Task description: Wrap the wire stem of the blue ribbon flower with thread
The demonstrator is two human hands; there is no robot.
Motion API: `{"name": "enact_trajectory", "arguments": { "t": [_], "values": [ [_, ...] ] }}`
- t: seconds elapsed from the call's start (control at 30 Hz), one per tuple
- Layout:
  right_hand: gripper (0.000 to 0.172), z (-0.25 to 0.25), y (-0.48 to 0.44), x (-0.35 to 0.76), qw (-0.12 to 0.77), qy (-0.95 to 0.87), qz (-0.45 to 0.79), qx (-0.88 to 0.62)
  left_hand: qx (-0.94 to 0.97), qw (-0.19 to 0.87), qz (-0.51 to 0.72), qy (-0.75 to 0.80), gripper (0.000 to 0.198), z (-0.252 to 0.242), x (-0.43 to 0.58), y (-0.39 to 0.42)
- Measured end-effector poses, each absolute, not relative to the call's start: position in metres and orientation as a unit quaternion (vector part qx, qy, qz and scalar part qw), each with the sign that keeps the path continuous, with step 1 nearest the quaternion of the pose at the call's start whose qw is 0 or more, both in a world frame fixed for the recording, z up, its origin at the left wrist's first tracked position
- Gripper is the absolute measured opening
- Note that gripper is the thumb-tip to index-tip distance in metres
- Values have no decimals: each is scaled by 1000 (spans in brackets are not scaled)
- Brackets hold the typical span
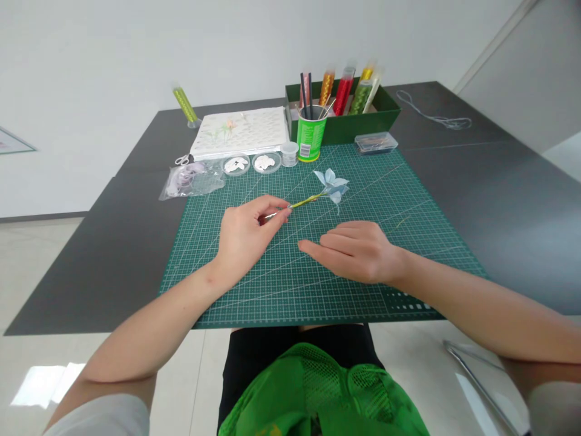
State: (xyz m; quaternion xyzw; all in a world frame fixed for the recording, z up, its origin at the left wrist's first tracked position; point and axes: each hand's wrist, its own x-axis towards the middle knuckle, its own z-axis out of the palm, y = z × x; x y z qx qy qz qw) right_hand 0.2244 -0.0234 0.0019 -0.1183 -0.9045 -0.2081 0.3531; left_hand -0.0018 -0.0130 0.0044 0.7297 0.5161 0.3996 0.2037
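Between the thumb and fingers of my left hand (254, 227) is the stem of an artificial flower (333, 184). Its pale blue petals point away to the right, and the stem is wrapped in yellow-green. The bare end of the stem shows behind my thumb. My right hand (351, 249) is closed low over the mat, to the right of the left hand and apart from the flower. Its fingers are curled together, and whatever they may hold is hidden. A thin yellowish strand (403, 221) lies beyond that hand.
A green cutting mat (281, 297) covers the middle of the dark table (82, 242). Along the back stand a green can (311, 136) of tools, a dark green box (345, 128) of coloured wire spools, a white foam board (240, 133), small dishes (267, 162) and a plastic bag (190, 180).
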Motion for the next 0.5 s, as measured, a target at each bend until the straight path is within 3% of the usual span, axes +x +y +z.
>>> {"name": "enact_trajectory", "arguments": {
  "t": [0.23,0.33,0.5],
  "values": [
    [13,21,-17,241,379,-884,-224,-156,824,196,279,453,6,-1,1,-16],
    [5,27,-10,246,385,-876,-213,-199,871,133,254,400,10,-2,2,-21],
    [15,29,0,251,355,-884,-104,-285,912,22,249,326,25,-5,2,-25]
  ]
}}
